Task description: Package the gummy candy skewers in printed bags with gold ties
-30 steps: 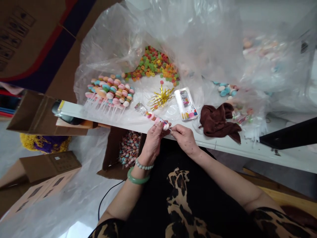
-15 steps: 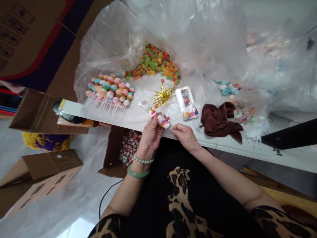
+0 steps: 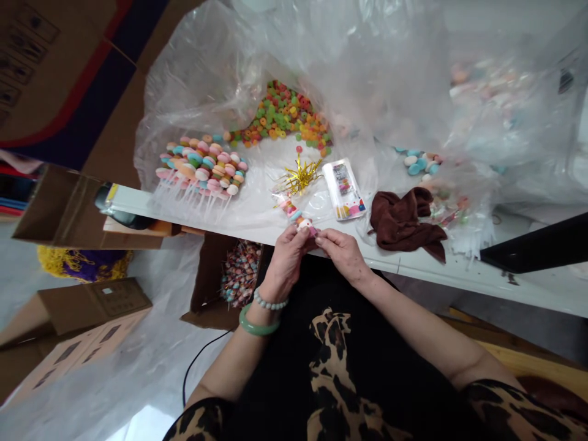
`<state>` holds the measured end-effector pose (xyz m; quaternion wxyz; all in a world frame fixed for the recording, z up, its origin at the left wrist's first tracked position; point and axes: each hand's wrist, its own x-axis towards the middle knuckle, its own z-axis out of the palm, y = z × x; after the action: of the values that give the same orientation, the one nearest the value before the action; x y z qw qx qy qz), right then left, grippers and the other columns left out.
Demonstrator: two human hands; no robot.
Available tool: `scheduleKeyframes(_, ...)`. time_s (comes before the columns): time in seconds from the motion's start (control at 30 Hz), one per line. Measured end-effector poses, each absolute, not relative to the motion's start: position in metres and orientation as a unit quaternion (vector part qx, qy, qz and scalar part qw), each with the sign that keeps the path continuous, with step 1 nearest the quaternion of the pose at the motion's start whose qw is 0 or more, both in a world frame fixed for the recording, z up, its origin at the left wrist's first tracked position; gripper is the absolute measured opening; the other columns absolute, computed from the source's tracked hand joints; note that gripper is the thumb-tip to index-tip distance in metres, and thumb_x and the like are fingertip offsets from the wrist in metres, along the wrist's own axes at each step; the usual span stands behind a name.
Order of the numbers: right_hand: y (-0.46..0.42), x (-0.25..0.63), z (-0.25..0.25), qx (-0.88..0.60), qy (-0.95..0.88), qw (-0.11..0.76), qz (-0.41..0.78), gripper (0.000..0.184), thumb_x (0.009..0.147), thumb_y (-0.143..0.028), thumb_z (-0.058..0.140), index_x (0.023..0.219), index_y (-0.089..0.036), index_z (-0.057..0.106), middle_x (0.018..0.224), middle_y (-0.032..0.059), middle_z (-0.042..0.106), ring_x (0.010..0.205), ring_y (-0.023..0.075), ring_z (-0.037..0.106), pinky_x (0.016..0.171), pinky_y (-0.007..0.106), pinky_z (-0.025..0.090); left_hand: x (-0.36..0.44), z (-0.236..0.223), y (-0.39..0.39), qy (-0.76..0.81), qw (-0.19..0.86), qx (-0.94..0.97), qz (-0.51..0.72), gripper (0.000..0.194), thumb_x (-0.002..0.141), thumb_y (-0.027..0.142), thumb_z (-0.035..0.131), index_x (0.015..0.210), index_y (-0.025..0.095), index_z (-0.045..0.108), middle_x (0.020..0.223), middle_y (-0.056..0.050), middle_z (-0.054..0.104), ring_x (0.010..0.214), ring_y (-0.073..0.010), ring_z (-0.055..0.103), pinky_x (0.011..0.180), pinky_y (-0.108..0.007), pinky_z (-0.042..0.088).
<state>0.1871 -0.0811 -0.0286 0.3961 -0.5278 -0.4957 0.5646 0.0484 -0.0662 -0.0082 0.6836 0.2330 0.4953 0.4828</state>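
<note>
My left hand (image 3: pixel 287 257) is closed around a candy skewer (image 3: pixel 296 215) wrapped in a clear sleeve, held at the near edge of the white table (image 3: pixel 413 266). Pastel candies sit stacked on the skewer's stick. My right hand (image 3: pixel 340 252) pinches the skewer's lower end right beside the left fingers, so both hands meet there. A bunch of gold twist ties (image 3: pixel 301 176) lies just beyond the skewer. A flat packet of printed sleeves (image 3: pixel 343 190) rests to the right of the ties.
Finished pastel skewers (image 3: pixel 202 168) lie in rows at the left on clear plastic sheeting (image 3: pixel 367 79). Behind them is a heap of small ring candies (image 3: pixel 287 116). A brown cloth (image 3: pixel 404 223) lies at right. An open box of wrapped skewers (image 3: pixel 239 275) stands under the table.
My right hand has closed in on the left and now pinches the skewer's end. The skewer has tilted from lying sideways to pointing away from me.
</note>
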Motion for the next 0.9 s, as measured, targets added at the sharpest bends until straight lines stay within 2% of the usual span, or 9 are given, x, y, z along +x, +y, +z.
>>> scheduleKeyframes(0.17, -0.085, 0.187, -0.035, -0.549, -0.515, 0.379, 0.539, 0.012, 0.081, -0.026, 0.054, 0.084, -0.02, 0.065, 0.065, -0.0036, 0.055, 0.06, 0.0125, 0.05, 0.061, 0.025, 0.039, 0.042, -0.006, -0.063, 0.528, 0.625, 0.288, 0.498, 0.029, 0.066, 0.031, 0.083, 0.077, 0.013, 0.062, 0.064, 0.003, 0.059, 0.051, -0.0058, 0.051, 0.051, -0.019, 0.041)
scheduleKeyframes(0.33, -0.079, 0.172, -0.036, -0.557, -0.544, 0.414, 0.472, 0.039, 0.082, -0.016, 0.048, 0.12, -0.023, 0.058, 0.061, -0.0071, 0.049, 0.055, 0.0123, 0.049, 0.061, 0.024, 0.041, 0.056, -0.004, -0.067, 0.476, 0.725, 0.194, 0.458, 0.042, 0.065, 0.028, 0.083, 0.098, 0.015, 0.06, 0.053, 0.009, 0.048, 0.039, -0.0025, 0.035, 0.041, -0.016, 0.025)
scheduleKeyframes(0.43, -0.077, 0.173, -0.035, -0.535, -0.624, 0.414, 0.392, 0.038, 0.087, -0.013, 0.043, 0.118, -0.023, 0.062, 0.071, -0.0018, 0.058, 0.064, 0.0145, 0.055, 0.067, 0.026, 0.045, 0.056, -0.002, -0.069, 0.452, 0.753, 0.183, 0.442, 0.039, 0.067, 0.026, 0.082, 0.097, 0.015, 0.061, 0.051, 0.009, 0.045, 0.038, -0.0015, 0.03, 0.04, -0.016, 0.022)
scheduleKeyframes(0.5, -0.078, 0.176, -0.035, -0.525, -0.689, 0.397, 0.303, 0.032, 0.091, -0.014, 0.042, 0.109, -0.021, 0.067, 0.079, 0.0038, 0.062, 0.074, 0.0179, 0.058, 0.071, 0.029, 0.046, 0.052, -0.002, -0.069, 0.443, 0.764, 0.178, 0.434, 0.039, 0.067, 0.026, 0.083, 0.099, 0.015, 0.064, 0.056, 0.007, 0.05, 0.044, -0.0033, 0.039, 0.045, -0.016, 0.031)
scheduleKeyframes(0.57, -0.082, 0.179, -0.035, -0.515, -0.741, 0.37, 0.219, 0.031, 0.092, -0.014, 0.041, 0.103, -0.019, 0.069, 0.079, 0.0072, 0.062, 0.078, 0.0206, 0.058, 0.073, 0.031, 0.046, 0.047, -0.005, -0.069, 0.44, 0.767, 0.169, 0.435, 0.041, 0.068, 0.031, 0.082, 0.102, 0.015, 0.067, 0.068, 0.002, 0.058, 0.058, -0.0077, 0.053, 0.056, -0.02, 0.044)
scheduleKeyframes(0.63, -0.086, 0.18, -0.033, -0.496, -0.771, 0.355, 0.183, 0.031, 0.092, -0.012, 0.04, 0.102, -0.019, 0.069, 0.079, 0.008, 0.063, 0.078, 0.021, 0.058, 0.075, 0.032, 0.046, 0.042, -0.009, -0.068, 0.451, 0.752, 0.158, 0.454, 0.036, 0.068, 0.036, 0.082, 0.093, 0.013, 0.07, 0.078, -0.001, 0.063, 0.073, -0.0118, 0.059, 0.067, -0.024, 0.049)
scheduleKeyframes(0.77, -0.09, 0.174, -0.016, -0.475, -0.751, 0.378, 0.26, 0.021, 0.095, -0.019, 0.045, 0.099, -0.021, 0.066, 0.089, 0.0069, 0.066, 0.085, 0.0189, 0.06, 0.078, 0.03, 0.047, 0.04, -0.017, -0.064, 0.495, 0.691, 0.135, 0.509, 0.034, 0.069, 0.044, 0.078, 0.07, 0.011, 0.069, 0.083, -0.006, 0.067, 0.078, -0.0143, 0.061, 0.072, -0.026, 0.049)
scheduleKeyframes(0.83, -0.086, 0.168, -0.004, -0.506, -0.704, 0.386, 0.315, 0.015, 0.092, -0.027, 0.055, 0.103, -0.022, 0.064, 0.096, 0.0057, 0.066, 0.086, 0.0185, 0.06, 0.078, 0.03, 0.046, 0.041, -0.016, -0.063, 0.508, 0.667, 0.154, 0.523, 0.037, 0.073, 0.048, 0.073, 0.073, 0.011, 0.071, 0.091, -0.009, 0.07, 0.084, -0.017, 0.063, 0.077, -0.028, 0.049)
scheduleKeyframes(0.9, -0.078, 0.162, 0.004, -0.54, -0.651, 0.375, 0.38, 0.017, 0.086, -0.034, 0.062, 0.098, -0.023, 0.064, 0.092, 0.0032, 0.066, 0.081, 0.018, 0.058, 0.075, 0.03, 0.045, 0.042, -0.012, -0.063, 0.509, 0.639, 0.194, 0.543, 0.033, 0.075, 0.045, 0.072, 0.083, 0.013, 0.075, 0.101, -0.009, 0.071, 0.097, -0.0192, 0.063, 0.086, -0.028, 0.048)
